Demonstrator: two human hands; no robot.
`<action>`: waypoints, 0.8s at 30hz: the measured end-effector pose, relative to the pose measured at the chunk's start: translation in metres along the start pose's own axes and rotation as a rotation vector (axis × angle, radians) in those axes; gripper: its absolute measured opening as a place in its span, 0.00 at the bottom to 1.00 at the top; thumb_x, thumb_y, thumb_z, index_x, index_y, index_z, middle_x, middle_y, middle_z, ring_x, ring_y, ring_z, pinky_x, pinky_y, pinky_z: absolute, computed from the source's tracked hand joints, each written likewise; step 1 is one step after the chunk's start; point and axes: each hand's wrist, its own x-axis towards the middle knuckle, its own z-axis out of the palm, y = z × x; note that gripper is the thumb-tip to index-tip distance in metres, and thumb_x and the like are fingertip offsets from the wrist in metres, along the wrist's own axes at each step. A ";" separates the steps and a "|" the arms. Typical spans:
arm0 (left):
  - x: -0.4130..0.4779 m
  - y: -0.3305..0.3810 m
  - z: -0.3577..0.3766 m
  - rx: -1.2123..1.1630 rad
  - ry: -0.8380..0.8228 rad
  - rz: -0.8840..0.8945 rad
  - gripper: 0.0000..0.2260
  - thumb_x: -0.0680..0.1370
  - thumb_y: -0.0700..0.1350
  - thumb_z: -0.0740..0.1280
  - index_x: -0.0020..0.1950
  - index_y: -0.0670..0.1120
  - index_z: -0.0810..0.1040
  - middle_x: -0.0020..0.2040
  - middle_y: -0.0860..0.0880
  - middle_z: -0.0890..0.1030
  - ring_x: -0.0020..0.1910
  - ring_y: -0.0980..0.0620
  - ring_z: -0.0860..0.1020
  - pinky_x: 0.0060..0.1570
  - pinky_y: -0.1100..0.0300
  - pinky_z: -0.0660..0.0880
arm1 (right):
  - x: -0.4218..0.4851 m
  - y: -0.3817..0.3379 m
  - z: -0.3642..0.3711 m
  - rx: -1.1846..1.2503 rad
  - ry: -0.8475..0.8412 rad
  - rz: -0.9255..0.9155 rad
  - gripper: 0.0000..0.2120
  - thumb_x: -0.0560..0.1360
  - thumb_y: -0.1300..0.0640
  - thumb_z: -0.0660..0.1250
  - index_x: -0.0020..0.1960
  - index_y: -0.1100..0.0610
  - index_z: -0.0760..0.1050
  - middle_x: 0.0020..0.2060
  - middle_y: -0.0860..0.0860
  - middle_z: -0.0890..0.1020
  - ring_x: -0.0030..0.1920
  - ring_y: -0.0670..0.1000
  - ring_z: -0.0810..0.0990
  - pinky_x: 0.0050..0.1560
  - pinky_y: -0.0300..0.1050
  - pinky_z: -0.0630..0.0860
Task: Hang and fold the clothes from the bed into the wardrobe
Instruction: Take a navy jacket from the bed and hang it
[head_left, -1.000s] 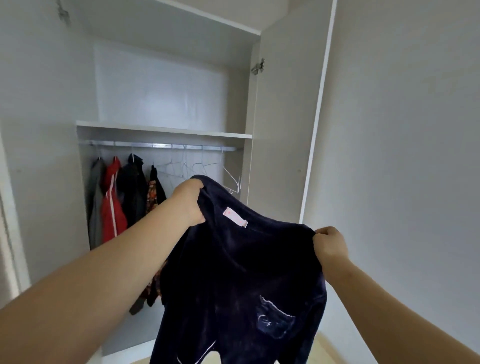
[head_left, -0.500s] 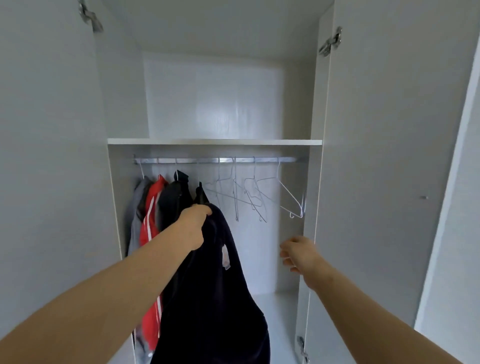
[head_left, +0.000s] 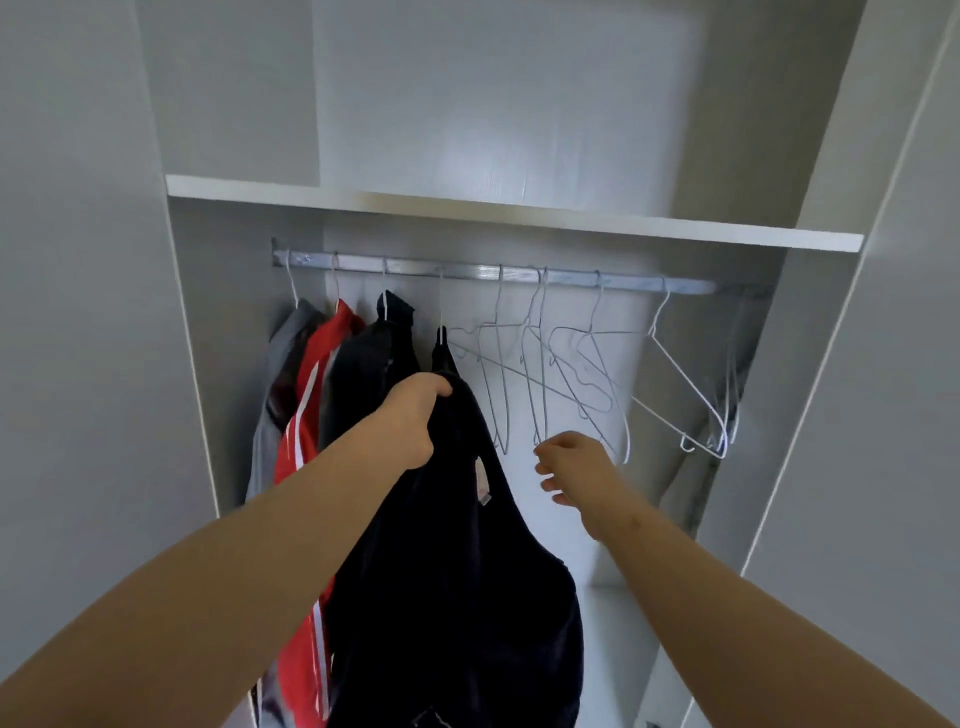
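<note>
Since half a second ago we have drawn nearer the wardrobe (head_left: 519, 104), and our right hand (head_left: 576, 467) has risen to just under the empty hangers (head_left: 571, 379) at frame centre, fingers loosely spread, holding nothing. Our left hand (head_left: 415, 421) grips the top of the navy garment (head_left: 457, 571), which hangs down the centre to the bottom edge, in front of the clothes (head_left: 311, 405) on the rail (head_left: 467, 271) at left.
</note>
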 end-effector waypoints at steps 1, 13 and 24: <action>0.021 0.005 0.000 0.000 -0.017 -0.007 0.13 0.76 0.39 0.63 0.60 0.38 0.73 0.44 0.41 0.75 0.41 0.42 0.75 0.36 0.51 0.74 | 0.021 -0.002 0.010 -0.014 0.017 0.003 0.07 0.76 0.63 0.58 0.47 0.57 0.74 0.40 0.52 0.76 0.37 0.50 0.74 0.38 0.40 0.70; 0.187 0.028 -0.007 0.115 -0.125 -0.063 0.12 0.76 0.37 0.61 0.59 0.39 0.73 0.49 0.41 0.75 0.47 0.42 0.75 0.44 0.52 0.76 | 0.176 -0.002 0.077 -0.153 0.142 0.135 0.26 0.76 0.66 0.56 0.73 0.55 0.57 0.33 0.52 0.71 0.28 0.47 0.68 0.26 0.38 0.64; 0.215 0.033 -0.013 0.400 -0.265 0.037 0.15 0.79 0.37 0.58 0.63 0.48 0.74 0.51 0.43 0.77 0.51 0.45 0.77 0.48 0.57 0.77 | 0.192 -0.016 0.109 0.011 0.029 -0.006 0.18 0.79 0.62 0.53 0.67 0.56 0.69 0.30 0.43 0.66 0.19 0.39 0.66 0.17 0.28 0.59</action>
